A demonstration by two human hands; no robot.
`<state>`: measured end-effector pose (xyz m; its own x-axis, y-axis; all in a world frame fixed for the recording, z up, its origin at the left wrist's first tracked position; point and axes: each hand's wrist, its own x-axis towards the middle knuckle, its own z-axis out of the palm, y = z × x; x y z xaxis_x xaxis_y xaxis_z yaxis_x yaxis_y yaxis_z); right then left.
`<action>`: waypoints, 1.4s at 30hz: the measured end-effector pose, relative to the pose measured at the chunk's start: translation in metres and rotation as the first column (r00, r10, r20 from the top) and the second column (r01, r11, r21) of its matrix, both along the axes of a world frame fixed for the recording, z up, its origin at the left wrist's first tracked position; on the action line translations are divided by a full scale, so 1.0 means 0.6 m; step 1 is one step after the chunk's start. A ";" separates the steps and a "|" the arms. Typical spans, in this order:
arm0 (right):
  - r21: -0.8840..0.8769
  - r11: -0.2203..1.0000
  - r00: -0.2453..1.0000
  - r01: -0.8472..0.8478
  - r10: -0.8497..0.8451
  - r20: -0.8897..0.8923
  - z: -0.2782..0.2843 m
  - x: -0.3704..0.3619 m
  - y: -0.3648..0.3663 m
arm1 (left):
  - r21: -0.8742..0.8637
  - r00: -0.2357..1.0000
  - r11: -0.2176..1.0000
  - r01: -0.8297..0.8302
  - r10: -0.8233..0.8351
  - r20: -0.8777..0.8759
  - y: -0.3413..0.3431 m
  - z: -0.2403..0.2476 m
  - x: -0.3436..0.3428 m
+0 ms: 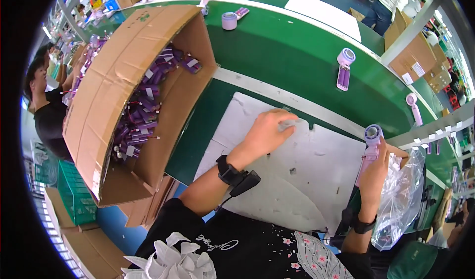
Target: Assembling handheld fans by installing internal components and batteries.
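Note:
My left hand (267, 133) is over the white foam sheet (277, 185) on the bench. Its fingers curl toward the thumb around a small pale patch, which is too indistinct to name. At the sheet's right edge, my right hand (377, 172) grips a lilac handheld fan (373, 134). The fan's round head points up and away from me, and the fingers cover part of its handle. To the left of the sheet, a large cardboard box (118, 76) lies tilted with its opening toward me. Many purple wrapped battery cells (143, 113) with wires fill it.
Beyond the sheet runs a green conveyor belt (277, 46) carrying a fan with an open handle (343, 71), a round fan part (229, 21) and another lilac fan (414, 108). Clear plastic bags (403, 195) hang at the right. A green crate (74, 195) stands at the lower left.

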<state>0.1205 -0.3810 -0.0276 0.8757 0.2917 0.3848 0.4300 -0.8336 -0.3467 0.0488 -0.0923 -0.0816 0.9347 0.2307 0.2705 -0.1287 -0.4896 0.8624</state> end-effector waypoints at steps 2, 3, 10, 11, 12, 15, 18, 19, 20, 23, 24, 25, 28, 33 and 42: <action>0.018 0.995 0.995 -0.098 0.097 0.015 0.015 -0.005 -0.002 | 0.012 0.997 0.997 -0.070 0.071 -0.018 0.030 0.025 -0.006; 0.018 0.983 0.983 -0.180 0.180 0.028 0.018 -0.012 -0.009 | 0.061 0.991 0.992 -0.109 0.113 -0.065 0.047 0.046 -0.011; 0.715 0.657 0.797 -0.239 0.553 -0.242 -0.059 -0.090 0.055 | 0.274 0.889 0.857 -0.437 0.457 -0.013 0.339 0.040 -0.054; 0.715 0.661 0.767 -0.229 0.574 -0.285 -0.072 -0.109 0.083 | 0.255 0.892 0.868 -0.426 0.450 -0.042 0.453 -0.004 -0.087; 0.744 0.637 0.759 -0.201 0.581 -0.293 -0.096 -0.122 0.105 | 0.206 0.865 0.871 -0.446 0.479 -0.152 0.503 -0.010 -0.092; 0.769 0.618 0.775 -0.164 0.563 -0.288 -0.099 -0.156 0.134 | 0.338 0.827 0.815 -0.471 0.541 -0.155 0.584 -0.033 -0.087; 0.688 0.680 0.800 -0.252 0.547 -0.247 -0.108 -0.170 0.144 | 0.545 0.786 0.723 -0.424 0.593 -0.176 0.557 -0.010 -0.037; 0.603 0.719 0.799 -0.346 0.563 -0.212 -0.115 -0.174 0.145 | 0.709 0.696 0.592 -0.383 0.689 -0.199 0.527 0.013 -0.033; 0.506 0.746 0.791 -0.433 0.583 -0.183 -0.118 -0.176 0.143 | 0.712 0.710 0.598 -0.368 0.675 -0.200 0.509 0.022 -0.023; 0.305 0.819 0.837 -0.485 0.536 -0.108 -0.116 -0.178 0.139 | 0.746 0.659 0.484 -0.457 0.748 -0.082 0.482 0.038 -0.022; 0.200 0.838 0.847 -0.508 0.528 -0.064 -0.116 -0.179 0.140 | 0.750 0.655 0.477 -0.458 0.752 -0.078 0.503 0.029 -0.031; 0.207 0.831 0.841 -0.516 0.538 -0.062 -0.114 -0.180 0.140 | 0.646 0.709 0.576 -0.501 0.701 -0.074 0.544 0.009 -0.047; 0.218 0.806 0.815 -0.550 0.575 -0.070 -0.113 -0.175 0.139 | 0.413 0.792 0.731 -0.544 0.609 -0.035 0.599 -0.011 -0.093; 0.322 0.741 0.740 -0.589 0.655 -0.153 -0.077 -0.163 0.099 | -0.230 0.813 0.779 -0.583 0.558 -0.169 0.359 0.087 -0.118; 0.940 0.330 0.467 0.085 0.821 -0.330 0.005 -0.135 0.098 | 0.121 0.901 0.898 0.424 -0.432 0.045 -0.055 0.157 -0.109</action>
<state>0.0393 -0.3223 -0.0244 0.7723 0.6350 0.0180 -0.1751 0.2401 -0.9548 -0.0166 -0.1253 0.0123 0.9148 -0.2205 0.3383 -0.4034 -0.4615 0.7901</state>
